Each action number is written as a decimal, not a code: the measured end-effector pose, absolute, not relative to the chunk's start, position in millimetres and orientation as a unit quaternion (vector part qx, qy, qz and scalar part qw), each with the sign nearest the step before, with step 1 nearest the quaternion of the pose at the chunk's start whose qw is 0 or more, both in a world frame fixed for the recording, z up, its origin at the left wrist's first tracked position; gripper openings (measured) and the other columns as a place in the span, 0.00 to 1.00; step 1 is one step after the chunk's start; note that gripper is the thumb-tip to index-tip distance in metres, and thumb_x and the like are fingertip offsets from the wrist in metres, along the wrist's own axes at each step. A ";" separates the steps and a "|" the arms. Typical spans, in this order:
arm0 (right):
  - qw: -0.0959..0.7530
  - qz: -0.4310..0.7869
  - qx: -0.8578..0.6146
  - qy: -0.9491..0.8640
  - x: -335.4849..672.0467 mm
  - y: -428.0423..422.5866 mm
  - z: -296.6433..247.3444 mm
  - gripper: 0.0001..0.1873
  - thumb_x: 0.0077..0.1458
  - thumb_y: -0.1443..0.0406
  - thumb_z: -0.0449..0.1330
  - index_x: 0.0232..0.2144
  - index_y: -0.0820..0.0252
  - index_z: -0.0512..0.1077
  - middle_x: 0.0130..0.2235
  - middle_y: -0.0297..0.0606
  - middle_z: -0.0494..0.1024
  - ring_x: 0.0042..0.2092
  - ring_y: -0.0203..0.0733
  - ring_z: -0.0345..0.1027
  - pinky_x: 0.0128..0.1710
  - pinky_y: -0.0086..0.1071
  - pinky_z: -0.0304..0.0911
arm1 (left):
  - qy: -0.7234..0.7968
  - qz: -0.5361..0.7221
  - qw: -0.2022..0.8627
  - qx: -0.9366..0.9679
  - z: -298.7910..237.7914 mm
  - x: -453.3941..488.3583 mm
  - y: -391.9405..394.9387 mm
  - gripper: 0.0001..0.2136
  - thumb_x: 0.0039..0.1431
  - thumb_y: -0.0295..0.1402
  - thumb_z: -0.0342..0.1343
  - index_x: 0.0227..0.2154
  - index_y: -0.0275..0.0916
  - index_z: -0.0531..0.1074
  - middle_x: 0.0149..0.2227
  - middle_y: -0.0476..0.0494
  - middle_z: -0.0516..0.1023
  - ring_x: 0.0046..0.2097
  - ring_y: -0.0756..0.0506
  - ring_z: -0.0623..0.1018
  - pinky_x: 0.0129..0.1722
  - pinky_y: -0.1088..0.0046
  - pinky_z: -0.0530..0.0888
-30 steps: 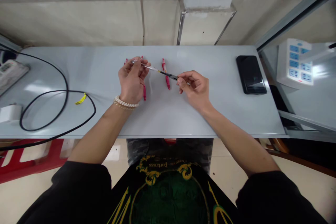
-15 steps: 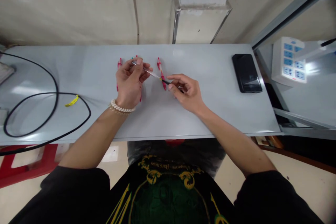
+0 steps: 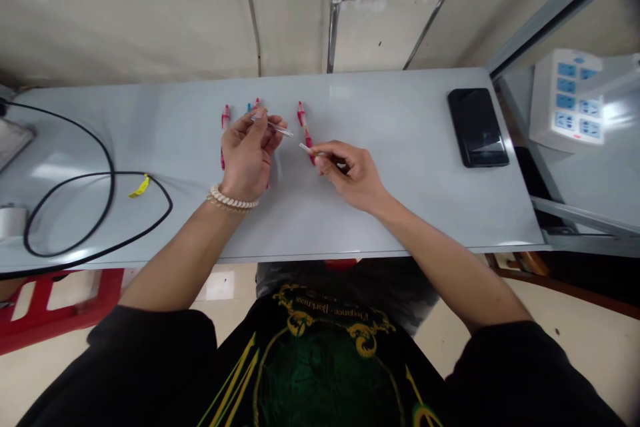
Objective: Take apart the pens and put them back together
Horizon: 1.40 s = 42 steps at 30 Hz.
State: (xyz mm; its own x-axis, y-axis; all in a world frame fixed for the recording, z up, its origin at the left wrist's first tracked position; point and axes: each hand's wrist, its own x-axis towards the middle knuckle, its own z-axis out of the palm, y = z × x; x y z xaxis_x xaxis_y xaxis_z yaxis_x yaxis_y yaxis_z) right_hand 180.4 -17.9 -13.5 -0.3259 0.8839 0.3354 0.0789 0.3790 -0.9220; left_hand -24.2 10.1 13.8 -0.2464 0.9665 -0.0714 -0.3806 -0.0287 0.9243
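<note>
**A:** Far left of the black smartphone (image 3: 477, 127), what first?

**B:** A black cable (image 3: 170, 203) in loose loops, with a yellow tag (image 3: 140, 187) on one strand. Beside the loops, a white object (image 3: 13, 221), cut off by the frame and too partial to name.

**A:** Next along, nearer the phone?

**B:** A pink pen (image 3: 223, 137) flat on the pale tabletop (image 3: 400, 147), then a pen with a blue tip (image 3: 249, 107), mostly hidden. Just over them, the left hand (image 3: 245, 160), closed, thumb and fingers gripping a clear pen barrel (image 3: 280, 128). A beaded bracelet (image 3: 233, 200) around the wrist.

**A:** And closer to the phone again?

**B:** A second pink pen (image 3: 304, 121) lying between the hands. Then the right hand (image 3: 347, 167), fingers curled, pinching a short pale pen part (image 3: 306, 148) just above that pen.

**A:** Likely trouble?

**B:** Probably the short part. Small, held only at the fingertips, so a loosened pinch could mean a drop and a roll across the smooth tabletop. Also a possible knock against the second pink pen, right under those fingers.

**A:** Anything in the way?

**B:** Nothing between the hands except that pen. Right of the phone, a white power strip (image 3: 565, 97), off the tabletop and well apart from both hands.
</note>
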 end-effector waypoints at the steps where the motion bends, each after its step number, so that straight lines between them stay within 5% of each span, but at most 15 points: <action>1: 0.461 0.431 -0.343 -0.695 179.4 -18.0 -14.7 0.21 0.73 0.48 0.61 0.50 0.58 0.82 0.37 0.35 0.82 0.35 0.35 0.73 0.36 0.30 0.68 | 0.461 0.638 0.531 0.314 13.6 -23.2 10.2 0.07 0.69 0.34 0.71 0.33 0.43 0.81 0.37 0.46 0.85 0.42 0.47 0.86 0.41 0.76 0.83; 9: 0.358 0.336 -0.285 -0.823 176.1 -23.3 -17.7 0.18 0.78 0.60 0.52 0.54 0.60 0.80 0.43 0.42 0.82 0.41 0.42 0.73 0.45 0.36 0.70 | 0.447 0.625 0.570 0.292 15.7 -6.5 -0.1 0.09 0.74 0.27 0.63 0.34 0.39 0.80 0.35 0.45 0.85 0.35 0.52 0.85 0.38 0.79 0.81; 16: 0.313 0.290 -0.267 -0.864 173.0 -26.0 -22.6 0.21 0.75 0.69 0.49 0.61 0.62 0.75 0.47 0.48 0.81 0.46 0.47 0.74 0.49 0.40 0.72 | 0.464 0.618 0.554 0.310 14.0 -2.6 -3.8 0.07 0.68 0.32 0.71 0.35 0.41 0.79 0.34 0.47 0.84 0.34 0.50 0.85 0.38 0.75 0.81; 22: 0.363 0.307 -0.324 -0.818 175.3 -27.0 -19.5 0.13 0.77 0.64 0.53 0.54 0.58 0.75 0.44 0.42 0.84 0.40 0.41 0.75 0.43 0.35 0.69 | 0.448 0.645 0.539 0.303 13.5 -5.8 0.6 0.09 0.75 0.26 0.61 0.35 0.40 0.79 0.35 0.47 0.84 0.35 0.52 0.84 0.39 0.77 0.81; 30: 0.455 0.301 -0.382 -0.746 178.0 -25.5 -17.0 0.20 0.79 0.48 0.52 0.51 0.54 0.75 0.40 0.39 0.82 0.37 0.41 0.72 0.41 0.36 0.68 | 0.471 0.662 0.493 0.312 10.3 -17.5 9.6 0.09 0.67 0.37 0.73 0.36 0.43 0.78 0.37 0.47 0.85 0.43 0.48 0.87 0.43 0.75 0.81; 42: 0.458 0.297 -0.395 -0.739 178.3 -23.9 -15.3 0.19 0.78 0.49 0.52 0.49 0.54 0.74 0.38 0.37 0.81 0.36 0.40 0.71 0.41 0.37 0.68 | 0.461 0.662 0.503 0.309 12.7 -14.1 7.4 0.08 0.69 0.34 0.70 0.35 0.41 0.78 0.36 0.46 0.84 0.38 0.50 0.85 0.40 0.77 0.81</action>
